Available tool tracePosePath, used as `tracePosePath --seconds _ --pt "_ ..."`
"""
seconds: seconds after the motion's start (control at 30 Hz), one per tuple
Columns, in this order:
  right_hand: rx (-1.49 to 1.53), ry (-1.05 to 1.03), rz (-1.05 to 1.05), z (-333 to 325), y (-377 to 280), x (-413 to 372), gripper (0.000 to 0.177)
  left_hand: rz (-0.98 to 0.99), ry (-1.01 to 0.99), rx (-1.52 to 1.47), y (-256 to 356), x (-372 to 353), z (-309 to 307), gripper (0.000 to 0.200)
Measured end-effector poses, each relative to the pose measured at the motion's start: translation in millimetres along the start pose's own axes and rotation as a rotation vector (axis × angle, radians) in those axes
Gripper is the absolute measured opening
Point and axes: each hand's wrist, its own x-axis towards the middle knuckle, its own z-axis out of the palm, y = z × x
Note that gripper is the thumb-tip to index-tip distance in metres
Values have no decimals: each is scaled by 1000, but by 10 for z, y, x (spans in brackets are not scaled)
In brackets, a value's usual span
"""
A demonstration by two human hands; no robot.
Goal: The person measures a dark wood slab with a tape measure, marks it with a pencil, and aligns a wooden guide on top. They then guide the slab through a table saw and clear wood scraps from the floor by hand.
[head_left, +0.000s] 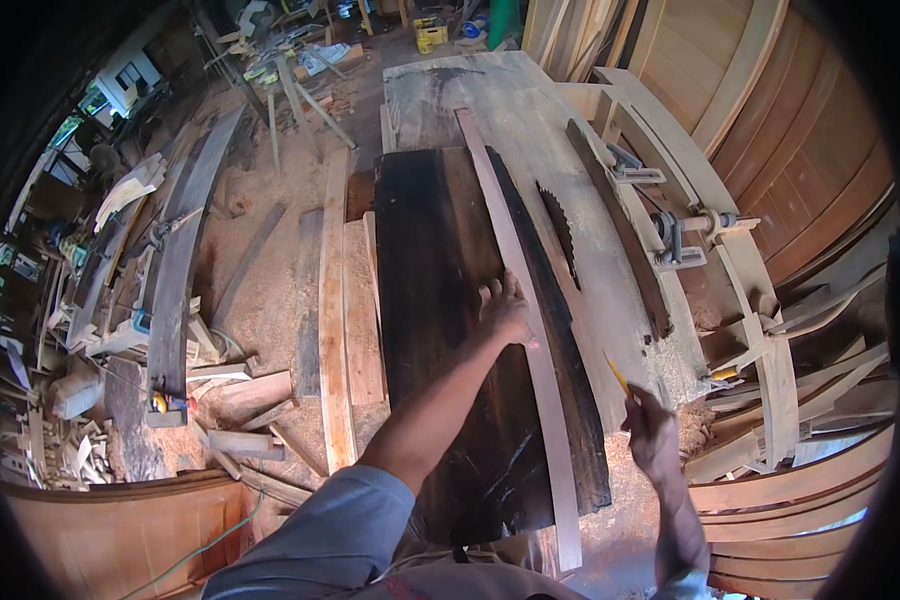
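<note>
Head view: my left hand (pixel 505 310) presses flat, fingers spread, on the pale curved strip (pixel 553 450). The strip runs away from me along the right edge of the dark plank (pixel 440 300) on the saw table (pixel 510 100). My right hand (pixel 652 435), just right of the strip, is closed around a yellow pencil (pixel 618 378) and is the nearer one to the strip's near end. I can't make out the pencil tip.

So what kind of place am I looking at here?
Most likely a carpentry workshop: a toothed circular saw blade rises from the dusty wooden bench, pale sawdust covers the floor, and curved light timber pieces stack up at right.
</note>
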Motion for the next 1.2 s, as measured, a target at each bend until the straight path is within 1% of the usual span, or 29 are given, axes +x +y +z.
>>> tracePosePath --seconds 0.07,0.1,0.13,0.17,0.2,0.23,0.27,0.33,0.37,0.43,0.5,0.53,0.57,0.63,0.73,0.83,0.9,0.93,0.97,1.03,1.1,1.17,1.2 --pt "-120 81 -164 190 -48 644 21 15 17 2 -2 16 31 129" --pt "-193 28 -54 248 -196 1014 21 27 21 14 -2 8 26 128" --pt "-142 82 -171 415 -142 1417 21 31 31 11 4 -13 30 127" --pt "-84 92 -195 579 -148 1836 23 30 38 12 16 -36 30 126" --pt "-114 163 -237 823 -54 2309 24 28 48 16 23 -47 19 126" --pt "-92 183 -240 1037 -26 2773 26 30 59 27 29 -46 10 125" --pt "-87 169 -214 1208 -110 3188 24 28 68 37 41 -53 17 124" --pt "-227 186 -193 1683 12 4098 22 29 96 57 61 -89 16 123" --pt "-243 198 -172 1857 17 4412 22 33 116 70 63 -107 4 123" --pt "-267 210 -117 2231 35 4889 21 36 159 81 66 -139 -15 107" --pt "-377 99 -243 2718 436 5458 20 35 305 147 65 -38 216 110" --pt "-427 56 -256 2819 385 5560 20 37 376 180 40 -21 275 111" --pt "-477 14 -271 2915 323 5656 20 33 380 182 -2 -23 323 112" --pt "-581 -39 -176 2646 -99 5421 20 52 389 175 22 -68 272 113" --pt "-460 -14 -189 2648 -81 5436 24 18 293 128 69 -83 130 114" --pt "-596 -142 -498 2561 -29 5505 24 40 229 108 68 -114 76 102" --pt "-561 -217 -534 2470 108 5234 24 19 195 129 95 -130 44 113" --pt "-480 -223 -473 2325 72 5043 23 12 186 144 97 -117 22 119" --pt "-399 -220 -416 2179 18 4863 23 9 165 137 90 -96 17 119" --pt "-673 -383 -659 2023 107 4525 21 8 126 134 62 -85 31 120" --pt "-633 -507 -634 1822 186 4042 19 -2 89 95 26 -69 21 121" --pt "-286 -558 -340 1520 222 3311 19 -14 66 56 22 -59 -15 122" --pt "-344 -535 -347 1333 215 2911 19 -29 59 30 26 -71 -39 122"
